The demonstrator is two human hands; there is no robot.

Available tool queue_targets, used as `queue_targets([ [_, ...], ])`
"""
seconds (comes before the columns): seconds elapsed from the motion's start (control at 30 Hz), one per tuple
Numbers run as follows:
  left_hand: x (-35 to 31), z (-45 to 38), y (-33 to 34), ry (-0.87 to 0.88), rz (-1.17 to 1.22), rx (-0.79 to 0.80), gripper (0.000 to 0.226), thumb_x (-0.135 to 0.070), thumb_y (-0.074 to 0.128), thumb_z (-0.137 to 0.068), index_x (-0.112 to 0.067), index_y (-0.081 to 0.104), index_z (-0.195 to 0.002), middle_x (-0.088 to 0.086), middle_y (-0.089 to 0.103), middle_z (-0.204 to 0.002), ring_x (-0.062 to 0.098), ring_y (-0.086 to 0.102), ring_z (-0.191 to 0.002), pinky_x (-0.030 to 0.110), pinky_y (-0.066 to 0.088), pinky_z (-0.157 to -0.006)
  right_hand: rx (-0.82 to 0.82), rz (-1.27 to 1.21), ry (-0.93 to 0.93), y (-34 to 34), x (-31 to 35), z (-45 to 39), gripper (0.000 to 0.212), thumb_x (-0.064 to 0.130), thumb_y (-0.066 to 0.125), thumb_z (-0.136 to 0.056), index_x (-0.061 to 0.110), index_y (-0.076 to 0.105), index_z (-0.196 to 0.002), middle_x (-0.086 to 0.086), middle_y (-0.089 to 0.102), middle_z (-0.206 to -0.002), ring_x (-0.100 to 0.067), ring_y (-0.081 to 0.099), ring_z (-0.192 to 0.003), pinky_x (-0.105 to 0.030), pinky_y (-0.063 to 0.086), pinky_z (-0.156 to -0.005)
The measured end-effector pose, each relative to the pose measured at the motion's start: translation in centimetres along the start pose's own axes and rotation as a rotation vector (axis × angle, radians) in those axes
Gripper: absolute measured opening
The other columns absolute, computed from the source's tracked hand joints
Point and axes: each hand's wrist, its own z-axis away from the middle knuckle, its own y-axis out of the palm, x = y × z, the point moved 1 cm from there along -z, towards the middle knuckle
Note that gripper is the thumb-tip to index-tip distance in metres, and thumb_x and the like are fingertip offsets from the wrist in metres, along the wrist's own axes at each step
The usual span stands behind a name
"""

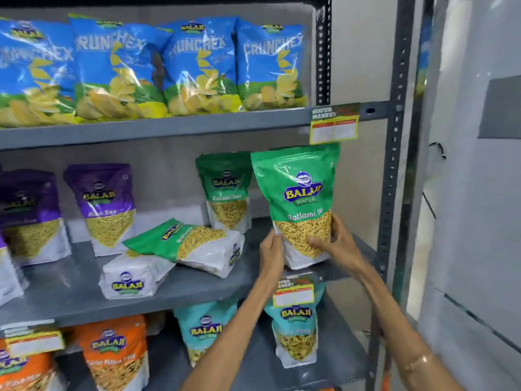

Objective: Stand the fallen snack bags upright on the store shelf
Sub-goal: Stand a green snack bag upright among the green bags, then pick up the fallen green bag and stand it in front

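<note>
**Standing a green bag at the right end of the middle shelf**

Standing upright between two hands, a green snack bag [296,204] is held at the right end of the middle shelf [70,289]; its long axis runs straight up and down, its base appears to sit at or just above the shelf's near edge, though contact cannot be told for sure. The bag's lower left edge is pinched by the left hand [271,253], thumb in front; the lower right side is clasped by the right hand [337,241], fingers curled over the front of the clear window; both grips are closed on the bag, low down near its base.

Behind and to the left, a second green bag [224,190] is already upright against the back wall. Further left, a fallen green bag [186,244] is lying on its back, its top pointing left and its white base pointing right, and it is propped over another fallen bag [135,277] whose white base faces the near edge; two purple bags [104,207] are standing at the far left.

Once the held bag is released, the fallen pair would be the likely next concern; they lie to the left of both hands, so the left hand is judged the nearer; the upper bag's long axis runs roughly left to right, so its left-pointing top would have to be swung up over its base.
</note>
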Motion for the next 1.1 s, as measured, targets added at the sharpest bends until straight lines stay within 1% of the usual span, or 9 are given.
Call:
queue_targets([
  [0.13, 2.7, -3.9, 3.4, 0.004, 0.042, 0.045, 0.041, 0.003, 0.039, -0.102, -0.023, 0.071, -0.103, -0.011, 0.072, -0.097, 0.007, 0.066, -0.092, 0.017, 0.052, -0.082, -0.01, -0.09, 0.057, -2.0, -3.0, -2.8, 0.086, 0.021, 0.086, -0.073, 0.022, 0.04, -0.145, -0.003, 0.061, -0.141, -0.022, 0.059, -0.131, -0.047, 0.049, -0.11],
  [0.3, 3.6, -6.7, 5.3, -0.043, 0.083, 0.051, 0.036, 0.0, 0.041, -0.105, -0.011, 0.062, -0.132, -0.002, 0.066, -0.118, 0.011, 0.062, -0.107, 0.006, 0.052, -0.079, -0.022, -0.085, 0.071, -2.6, -4.7, -4.8, 0.079, 0.019, 0.08, -0.083, 0.033, 0.035, -0.146, 0.016, 0.058, -0.132, 0.001, 0.056, -0.121, -0.039, 0.046, -0.11],
  [0.43, 4.8, -7.7, 5.5, -0.036, 0.055, 0.051, 0.033, -0.006, 0.044, -0.105, -0.028, 0.068, -0.104, 0.004, 0.068, -0.112, 0.02, 0.062, -0.108, 0.033, 0.05, -0.095, -0.039, -0.024, 0.089, -2.5, -5.1, -4.9, 0.084, 0.021, 0.079, -0.086, 0.029, 0.03, -0.153, 0.005, 0.054, -0.142, -0.016, 0.054, -0.132, -0.04, 0.044, -0.113],
  [0.57, 4.0, -6.4, 4.9, -0.008, 0.041, 0.055, 0.05, 0.002, 0.048, -0.097, -0.011, 0.052, -0.145, 0.007, 0.057, -0.147, 0.022, 0.055, -0.135, 0.043, 0.044, -0.116, -0.245, 0.143, 0.098, -1.1, -3.7, -2.2, 0.093, 0.027, 0.082, -0.083, 0.009, 0.026, -0.156, -0.008, 0.041, -0.155, -0.025, 0.042, -0.143, -0.031, 0.034, -0.109],
  [0.7, 1.2, -0.9, 1.7, 0.139, 0.114, -0.088, 0.043, 0.007, 0.051, -0.098, -0.012, 0.057, -0.136, 0.006, 0.069, -0.127, 0.02, 0.065, -0.122, 0.03, 0.053, -0.105, -0.506, 0.207, -0.159, 3.5, -2.3, 3.0, 0.038, 0.02, 0.068, -0.094, 0.013, 0.055, -0.129, -0.002, 0.054, -0.127, -0.017, 0.056, -0.116, -0.03, 0.045, -0.097],
  [0.8, -0.3, 2.3, -2.6, 0.241, 0.205, -0.216, 0.03, 0.008, 0.057, -0.095, -0.009, 0.067, -0.118, 0.012, 0.074, -0.112, 0.024, 0.073, -0.104, 0.032, 0.06, -0.092, -0.339, 0.147, -0.243, 7.5, -1.2, 2.9, 0.006, 0.012, 0.065, -0.095, 0.016, 0.066, -0.099, 0.002, 0.068, -0.099, -0.013, 0.066, -0.091, -0.027, 0.054, -0.081],
  [0.93, -1.5, 3.0, -9.7, 0.187, 0.29, -0.61, 0.027, 0.007, 0.053, -0.094, -0.016, 0.068, -0.096, 0.011, 0.071, -0.096, 0.026, 0.068, -0.084, 0.039, 0.055, -0.074, 0.011, 0.19, -0.275, 13.0, 1.8, -0.6, 0.006, 0.015, 0.065, -0.094, 0.018, 0.068, -0.09, 0.006, 0.073, -0.09, -0.008, 0.069, -0.085, -0.019, 0.052, -0.079],
  [1.03, -1.0, 1.5, -14.6, 0.035, 0.324, -0.901, 0.014, 0.001, 0.063, -0.088, -0.002, 0.062, -0.102, 0.005, 0.06, -0.082, 0.022, 0.056, -0.077, 0.034, 0.048, -0.072, 0.157, 0.378, -0.406, 17.7, 3.5, -4.7, 0.013, 0.009, 0.056, -0.096, 0.012, 0.069, -0.097, -0.004, 0.073, -0.098, -0.022, 0.066, -0.093, -0.035, 0.053, -0.086],
  [1.1, -0.1, 0.0, -16.3, -0.196, 0.336, -0.91, 0.031, -0.012, 0.075, -0.082, -0.002, 0.06, -0.106, 0.004, 0.058, -0.087, 0.021, 0.055, -0.081, 0.034, 0.051, -0.074, 0.234, 0.476, -0.357, 20.8, 4.0, -8.1, 0.02, 0.008, 0.05, -0.097, 0.01, 0.069, -0.104, -0.012, 0.071, -0.109, -0.03, 0.064, -0.103, -0.043, 0.053, -0.091],
])
